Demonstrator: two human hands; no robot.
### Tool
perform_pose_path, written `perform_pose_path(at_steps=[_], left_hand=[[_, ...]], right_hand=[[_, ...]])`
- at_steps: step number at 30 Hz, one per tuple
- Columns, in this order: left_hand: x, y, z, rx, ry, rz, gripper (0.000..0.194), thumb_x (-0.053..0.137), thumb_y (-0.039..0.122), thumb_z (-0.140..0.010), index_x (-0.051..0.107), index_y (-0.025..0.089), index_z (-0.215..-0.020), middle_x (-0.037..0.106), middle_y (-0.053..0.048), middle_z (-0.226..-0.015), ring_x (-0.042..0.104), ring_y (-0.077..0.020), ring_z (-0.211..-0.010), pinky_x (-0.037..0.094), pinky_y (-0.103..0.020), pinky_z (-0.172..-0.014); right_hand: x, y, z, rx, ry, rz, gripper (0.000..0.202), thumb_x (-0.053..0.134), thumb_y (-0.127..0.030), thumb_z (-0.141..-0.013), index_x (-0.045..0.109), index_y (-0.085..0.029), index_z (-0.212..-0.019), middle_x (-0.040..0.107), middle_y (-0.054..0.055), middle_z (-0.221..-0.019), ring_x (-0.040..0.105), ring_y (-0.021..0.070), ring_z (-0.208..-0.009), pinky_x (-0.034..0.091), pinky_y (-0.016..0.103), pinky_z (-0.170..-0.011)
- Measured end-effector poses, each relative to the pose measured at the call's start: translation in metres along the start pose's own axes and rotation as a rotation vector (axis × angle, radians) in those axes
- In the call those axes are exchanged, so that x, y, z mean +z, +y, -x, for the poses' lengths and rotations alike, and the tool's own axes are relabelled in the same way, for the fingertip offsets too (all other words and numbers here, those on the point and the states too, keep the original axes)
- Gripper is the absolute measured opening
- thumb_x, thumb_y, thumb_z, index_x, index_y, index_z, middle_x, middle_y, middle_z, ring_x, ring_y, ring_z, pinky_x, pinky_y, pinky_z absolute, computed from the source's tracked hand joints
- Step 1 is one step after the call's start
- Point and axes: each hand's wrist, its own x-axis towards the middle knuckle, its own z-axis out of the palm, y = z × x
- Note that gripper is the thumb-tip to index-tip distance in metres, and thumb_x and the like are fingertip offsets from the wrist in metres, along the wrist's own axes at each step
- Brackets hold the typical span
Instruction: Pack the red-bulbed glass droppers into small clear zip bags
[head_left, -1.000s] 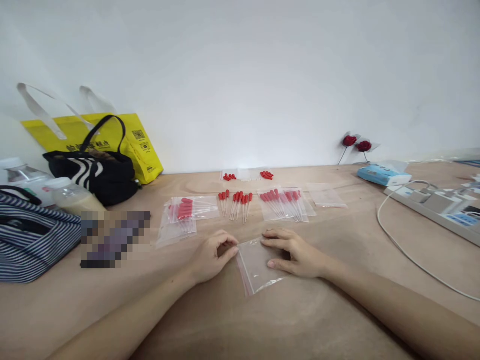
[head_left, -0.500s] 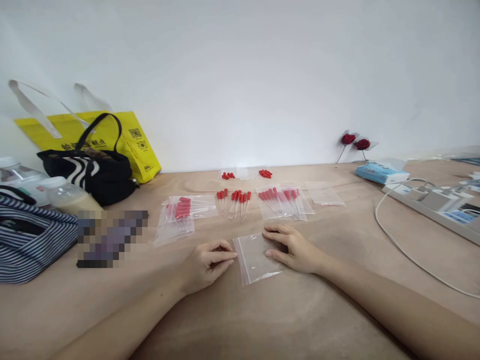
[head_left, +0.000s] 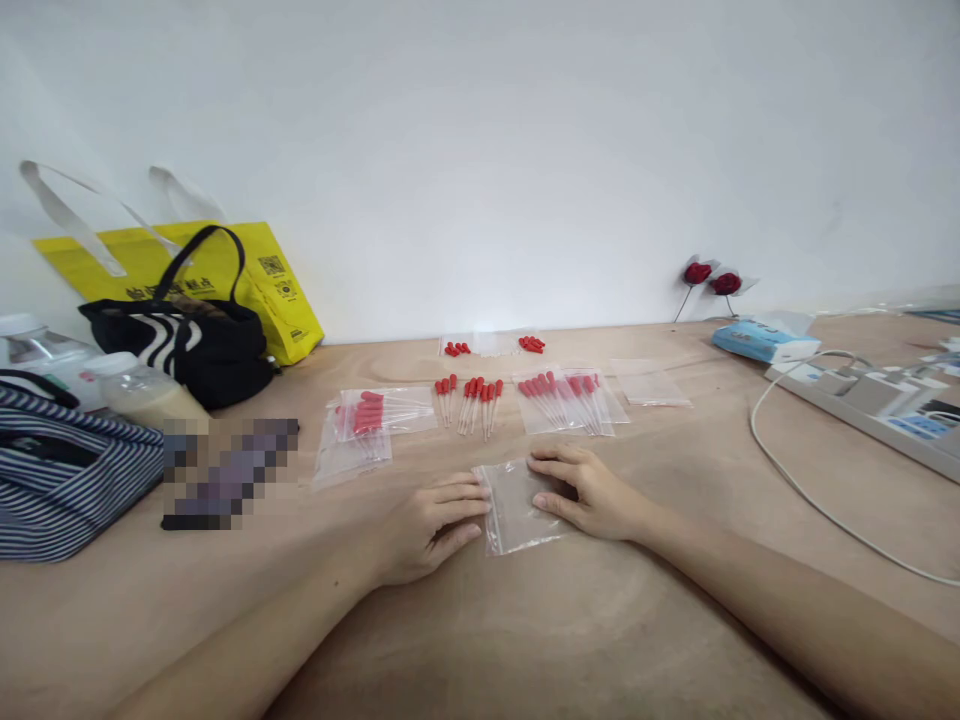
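A flat, clear zip bag (head_left: 517,515) lies on the table between my hands, and nothing shows inside it. My left hand (head_left: 435,525) has its fingers stretched out, with the tips on the zip edge at the bag's left. Spread over the right part of the bag, my right hand (head_left: 596,497) rests with thumb and fingers apart. Beyond the bag are several loose droppers (head_left: 484,395) with red bulbs and thin clear stems, in small groups. More red-bulbed droppers lie in clear bags to the left (head_left: 367,415) and to the right (head_left: 551,400).
Another flat clear bag (head_left: 651,383) lies at the right, and one with red bulbs (head_left: 532,344) by the wall. A yellow bag (head_left: 277,300), black pouch (head_left: 202,350), bottle (head_left: 150,390) and striped bag (head_left: 67,480) stand left. Tissues (head_left: 765,341), a power strip (head_left: 862,415) and cable (head_left: 795,490) are right.
My left hand has moved slightly right, and its fingers have straightened onto the bag's zip edge. My right hand stays on the bag.
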Motion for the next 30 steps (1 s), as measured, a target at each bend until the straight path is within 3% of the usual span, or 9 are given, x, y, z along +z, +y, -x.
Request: perform_pose_path(at_steps=[4, 9, 15, 21, 24, 26, 28, 30], left_hand=[[-0.003, -0.001, 0.000, -0.050, -0.099, -0.019, 0.036, 0.045, 0.022, -0.086, 0.048, 0.023, -0.122, 0.055, -0.007, -0.121, 0.049, -0.0197, -0.113, 0.040, -0.039, -0.097], [-0.005, -0.001, -0.004, -0.008, -0.142, -0.063, 0.036, 0.043, 0.023, -0.086, 0.049, 0.022, -0.121, 0.053, -0.010, -0.119, 0.050, -0.0209, -0.110, 0.044, -0.036, -0.092], [-0.008, -0.002, -0.008, 0.091, -0.214, -0.189, 0.041, 0.042, 0.027, -0.087, 0.041, 0.027, -0.128, 0.035, -0.010, -0.138, 0.035, -0.0256, -0.125, 0.027, -0.047, -0.104], [-0.009, -0.002, -0.008, 0.094, -0.243, -0.197, 0.035, 0.044, 0.027, -0.087, 0.050, 0.028, -0.120, 0.033, -0.009, -0.139, 0.036, -0.0257, -0.124, 0.029, -0.046, -0.102], [-0.009, -0.003, -0.007, 0.087, -0.174, -0.121, 0.033, 0.046, 0.026, -0.085, 0.053, 0.026, -0.117, 0.047, -0.008, -0.129, 0.043, -0.0233, -0.119, 0.034, -0.042, -0.099], [-0.012, -0.010, -0.007, 0.020, -0.064, -0.059, 0.029, 0.045, 0.024, -0.085, 0.058, 0.023, -0.110, 0.059, -0.007, -0.115, 0.052, -0.0200, -0.108, 0.040, -0.036, -0.093], [-0.021, -0.025, -0.012, -0.145, 0.069, -0.057, 0.024, 0.044, 0.026, -0.084, 0.063, 0.021, -0.099, 0.065, -0.006, -0.099, 0.058, -0.0182, -0.094, 0.045, -0.032, -0.085], [-0.035, -0.048, -0.021, -0.394, 0.171, -0.150, 0.023, 0.046, 0.030, -0.081, 0.065, 0.019, -0.087, 0.066, -0.005, -0.092, 0.059, -0.0194, -0.087, 0.046, -0.032, -0.080]], right_hand=[[-0.008, -0.006, -0.003, -0.072, -0.057, 0.015, 0.066, 0.059, -0.058, -0.068, 0.050, -0.018, -0.120, 0.052, 0.012, -0.121, 0.046, 0.0267, -0.112, 0.033, 0.044, -0.095], [-0.007, -0.014, -0.018, -0.097, -0.143, 0.028, 0.095, 0.065, -0.064, -0.053, 0.037, -0.016, -0.131, 0.041, 0.014, -0.132, 0.038, 0.0295, -0.120, 0.023, 0.046, -0.101], [0.004, -0.017, -0.032, -0.057, -0.187, -0.082, 0.097, 0.066, -0.061, -0.053, 0.033, -0.016, -0.132, 0.048, 0.013, -0.125, 0.044, 0.0275, -0.114, 0.024, 0.045, -0.100], [0.006, -0.012, -0.030, -0.010, -0.129, -0.190, 0.087, 0.068, -0.058, -0.055, 0.037, -0.018, -0.127, 0.049, 0.011, -0.123, 0.044, 0.0263, -0.113, 0.029, 0.043, -0.096], [0.006, -0.010, -0.031, -0.013, -0.124, -0.137, 0.081, 0.067, -0.057, -0.057, 0.041, -0.020, -0.123, 0.053, 0.009, -0.115, 0.046, 0.0253, -0.108, 0.030, 0.042, -0.093], [0.007, -0.010, -0.032, -0.004, -0.125, -0.121, 0.081, 0.067, -0.058, -0.057, 0.041, -0.020, -0.123, 0.054, 0.009, -0.113, 0.047, 0.0249, -0.106, 0.031, 0.041, -0.092], [0.007, -0.010, -0.032, -0.001, -0.129, -0.115, 0.081, 0.068, -0.058, -0.057, 0.040, -0.020, -0.124, 0.054, 0.009, -0.113, 0.047, 0.0249, -0.106, 0.031, 0.041, -0.091], [0.007, -0.010, -0.032, 0.002, -0.132, -0.111, 0.081, 0.067, -0.057, -0.057, 0.039, -0.021, -0.124, 0.053, 0.009, -0.114, 0.046, 0.0250, -0.106, 0.031, 0.041, -0.091]])
